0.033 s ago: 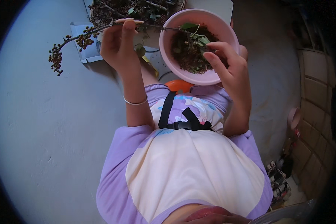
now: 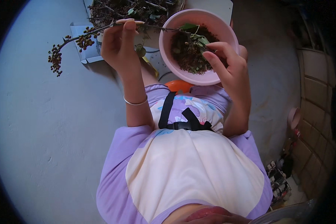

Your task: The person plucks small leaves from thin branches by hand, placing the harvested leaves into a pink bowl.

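Observation:
My left hand (image 2: 121,46) pinches a thin thorny branch (image 2: 74,38) between thumb and fingers. Clusters of small brown-green berries (image 2: 55,59) hang from its outer end at the left. The branch runs right, across the rim of a pink basin (image 2: 167,56), where its leafy end (image 2: 199,39) hangs over the inside. My right hand (image 2: 231,63) is at that leafy end, thumb and forefinger closed around it; the exact contact is partly hidden. Loose berries and leaf bits (image 2: 192,61) lie in the basin.
Beyond my left hand stands a round basket (image 2: 181,5) heaped with berry-bearing twigs (image 2: 138,9). A pale open box (image 2: 89,56) lies beside it. Something orange (image 2: 179,86) shows between my legs. Brown cartons (image 2: 313,86) line the right side.

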Available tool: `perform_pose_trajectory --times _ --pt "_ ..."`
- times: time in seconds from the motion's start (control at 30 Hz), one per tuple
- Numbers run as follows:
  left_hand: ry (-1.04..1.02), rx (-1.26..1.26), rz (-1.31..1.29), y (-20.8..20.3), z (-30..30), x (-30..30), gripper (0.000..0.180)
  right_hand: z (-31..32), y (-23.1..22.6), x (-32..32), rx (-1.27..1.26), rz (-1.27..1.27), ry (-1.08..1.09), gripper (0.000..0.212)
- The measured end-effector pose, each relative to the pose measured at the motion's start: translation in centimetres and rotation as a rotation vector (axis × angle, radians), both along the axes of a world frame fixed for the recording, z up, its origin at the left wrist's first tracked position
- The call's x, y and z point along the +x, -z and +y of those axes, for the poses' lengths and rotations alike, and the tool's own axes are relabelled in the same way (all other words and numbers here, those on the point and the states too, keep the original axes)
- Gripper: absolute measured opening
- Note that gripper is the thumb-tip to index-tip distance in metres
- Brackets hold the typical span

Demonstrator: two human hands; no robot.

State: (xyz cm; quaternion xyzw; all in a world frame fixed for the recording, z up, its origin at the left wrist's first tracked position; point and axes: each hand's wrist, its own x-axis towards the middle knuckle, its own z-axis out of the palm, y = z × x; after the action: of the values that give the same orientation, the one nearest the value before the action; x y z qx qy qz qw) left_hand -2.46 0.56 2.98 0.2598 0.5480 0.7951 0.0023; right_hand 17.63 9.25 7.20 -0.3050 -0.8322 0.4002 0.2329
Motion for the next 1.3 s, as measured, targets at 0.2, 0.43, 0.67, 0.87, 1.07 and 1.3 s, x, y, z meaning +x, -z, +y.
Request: perform_pose_trajectory --times 0.2,0.43,0.67,0.87,1.07,1.3 --pt "0.072 0.011 0.002 0.8 0.7 0.8 0.010 0.3 1.2 0.3 0.099 -0.005 0.030 0.018" --pt "0.092 0.021 -0.002 0.1 0.6 2.5 0.006 0.1 1.0 0.8 0.217 -0.132 0.045 0.020" --pt "0.124 -0.068 0.116 0.4 0.5 3.5 0.007 0.1 1.3 1.3 0.309 -0.185 0.085 0.019" --pt "0.134 -0.207 0.156 0.2 1.5 5.4 0.008 1.1 2.6 1.7 0.350 -0.250 0.121 0.020" --pt "0.112 -0.175 0.281 1.7 2.9 5.6 0.009 2.0 3.8 1.8 0.368 -0.292 0.123 0.020" --pt "0.125 -0.340 0.249 1.9 2.3 5.2 0.009 1.7 4.3 1.2 0.284 -0.357 0.166 0.022"
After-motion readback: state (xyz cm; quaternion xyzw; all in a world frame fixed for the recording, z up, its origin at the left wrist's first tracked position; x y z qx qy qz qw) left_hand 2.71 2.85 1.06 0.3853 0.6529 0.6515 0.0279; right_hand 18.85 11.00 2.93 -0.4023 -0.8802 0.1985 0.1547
